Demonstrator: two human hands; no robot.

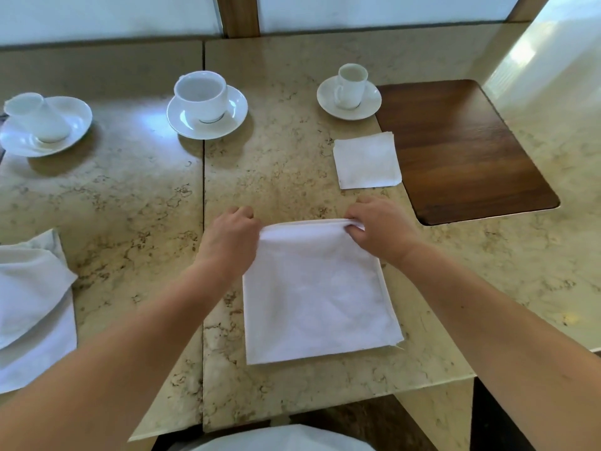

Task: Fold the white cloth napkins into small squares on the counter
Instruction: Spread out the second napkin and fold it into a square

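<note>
Pinching napkin (317, 294) far edge, left hand (232, 237) and right hand (379, 227), near worktop (130, 196) front edge; uneven pull risks skewed fold.

Marble counter (136, 196), napkins (320, 294), three saucers (208, 122), wooden board (461, 151)

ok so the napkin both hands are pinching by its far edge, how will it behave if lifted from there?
Probably floppy: the napkin lies flat and its far edge bunches where the left hand and right hand pinch it. Likely light. Its layers may fall open once lifted.
</note>
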